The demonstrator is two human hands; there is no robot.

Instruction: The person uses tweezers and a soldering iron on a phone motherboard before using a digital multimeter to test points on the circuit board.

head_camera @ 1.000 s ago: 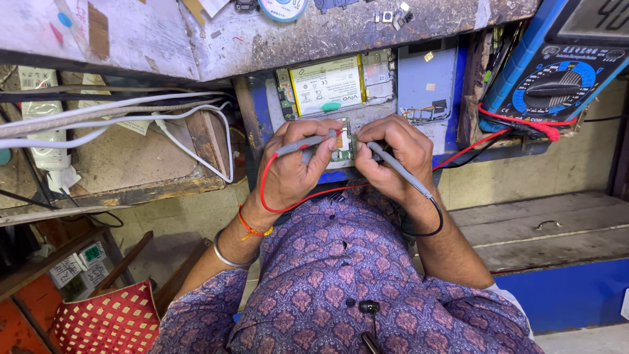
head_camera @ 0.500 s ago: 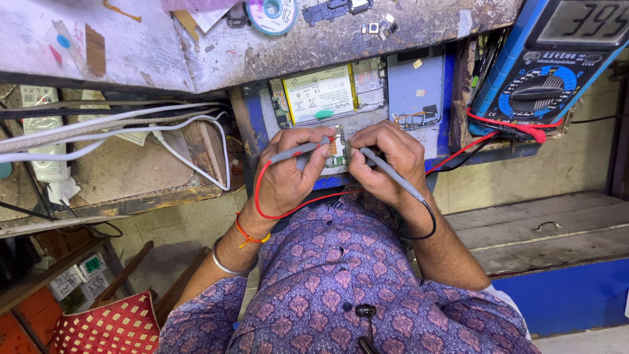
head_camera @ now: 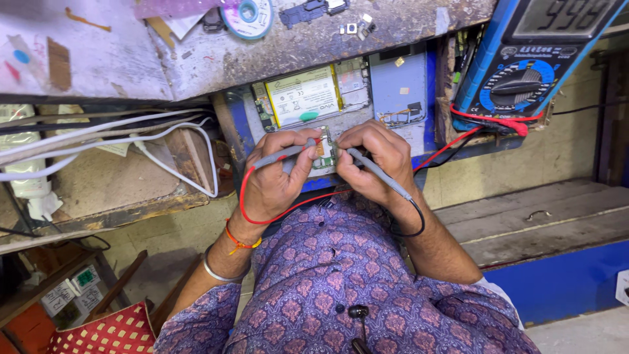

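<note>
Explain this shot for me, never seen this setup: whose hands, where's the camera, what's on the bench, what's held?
One view only, from a camera worn on the person's head, looking down at their own two bare hands; no robot. The left hand holds a grey probe with a red lead. The right hand holds a grey probe with a black lead. Both tips meet on a small circuit board of an opened phone, whose battery is exposed. The leads run to a blue digital multimeter at upper right. On the worn bench top above lie a solder-wire spool and small loose parts.
</note>
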